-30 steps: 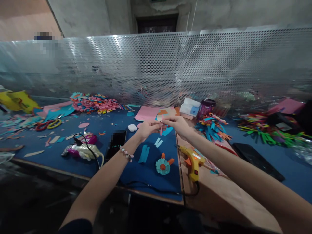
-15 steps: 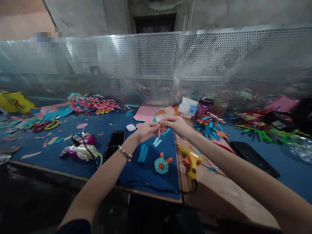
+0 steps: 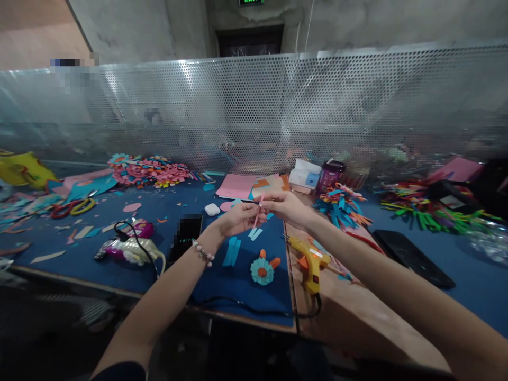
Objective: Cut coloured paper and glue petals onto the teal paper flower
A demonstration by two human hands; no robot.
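head view: clock centred on the hands, 12 towards the far screen.
left hand (image 3: 241, 217): fingers bent in, grasping a thin pink strip (image 3: 257, 216).
right hand (image 3: 289, 206): fingertips pinching the same strip.
pink strip: between both hands, raised off the table, tilted, upper end leaning towards 1.
front edge: wooden lip (image 3: 257, 321) crossing at 6, nearer the wearer than the paper flower (image 3: 262, 271).
seam: blue tabletop (image 3: 273, 304) meets a brown board (image 3: 337, 312) at about 5.
room at 6: blue surface shows all round the flower; pale strips (image 3: 256, 234) lie just under the hands.
room at 7: blue strips (image 3: 232, 251), apart from the flower.
limit at 4 to 5: yellow glue gun (image 3: 311, 259) on the board, black cord (image 3: 246, 304) looping along the front.
limit at 8: dark phone (image 3: 186, 236), near the left wrist.
surface: paper scraps scattered at 9; heaped paper flowers (image 3: 146, 170) at 10; tissue box (image 3: 305, 175) at 2.
room: perforated metal screen (image 3: 254, 100) at 12, grey concrete wall (image 3: 349, 24) behind.
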